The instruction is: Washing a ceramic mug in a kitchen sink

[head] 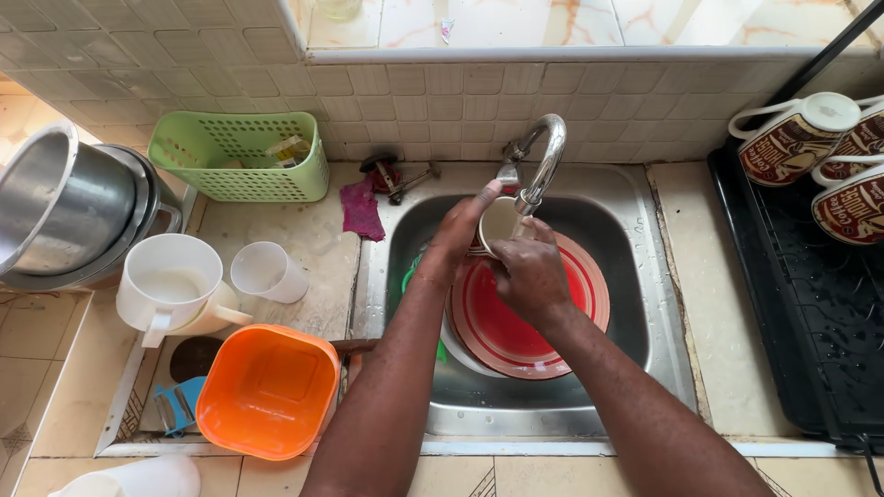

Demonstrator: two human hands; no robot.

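**A:** You're rinsing the cream cup (498,224) under the curved tap (543,156), over the back half of the steel sink (663,350). It sits above the red-ringed plates (516,322) stacked in the basin. I'd judge this the rinse step, mid-way.

**B:** And your hands?

**A:** Your left hand (458,235) lies against the cup's left side, fingers (483,198) stretched long and fairly straight, reaching up toward the spout; it steadies more than it clamps. Your right hand (529,271) is curled over the cup's near side, fingers bent around it. Whether the fingertips go inside the rim I cannot tell; the knuckles hide them.

**B:** What does the next move call for?

**A:** As I judge it, a firm hold with your right hand while turning the cup, since wet glaze is slippery and the plates lie straight below it.

**B:** Around it?

**A:** A purple cloth (361,210) at the sink's back left corner, a green basket (241,156) beyond it, an orange tub (267,391) on the counter's front left, and mugs (796,138) on the black drainer (810,313) to the right.
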